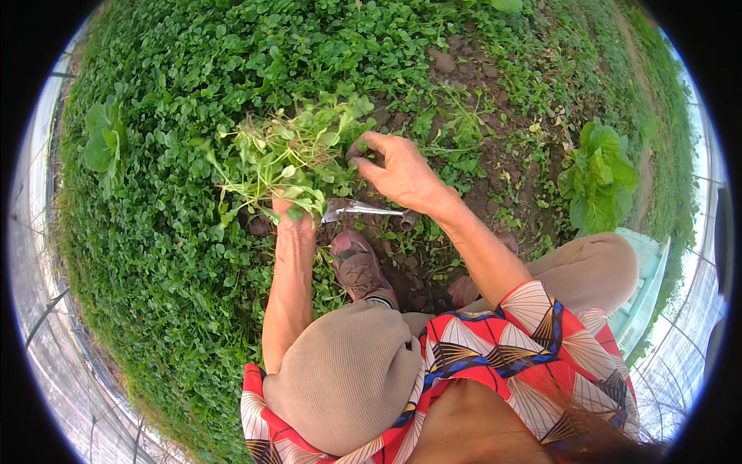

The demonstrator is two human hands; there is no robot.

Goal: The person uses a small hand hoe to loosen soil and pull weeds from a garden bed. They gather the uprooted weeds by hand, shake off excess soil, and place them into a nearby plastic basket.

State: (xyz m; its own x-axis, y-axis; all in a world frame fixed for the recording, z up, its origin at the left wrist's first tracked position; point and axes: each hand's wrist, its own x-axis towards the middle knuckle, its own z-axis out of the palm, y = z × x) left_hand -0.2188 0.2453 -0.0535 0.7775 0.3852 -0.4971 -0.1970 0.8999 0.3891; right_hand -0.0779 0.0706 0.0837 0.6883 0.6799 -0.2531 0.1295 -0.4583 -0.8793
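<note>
A loose bunch of uprooted leafy green plants [290,145] is held up in my left hand [293,211], whose fingers are mostly hidden under the leaves. My right hand [385,165] is at the right edge of the bunch, thumb and forefinger bent towards each other; whether a leaf or stem is between them cannot be told. Below the hands, a shiny metal blade [362,209] with a short brown handle end [409,220] lies over the soil, near the toe of my shoe [358,264].
Dense low greens [191,278] cover the ground at left and ahead. Bare soil [464,64] with scattered plants lies to the right. A large leafy plant [600,177] grows at right, another [104,139] at far left. A pale green plastic crate [646,278] is beside my right knee.
</note>
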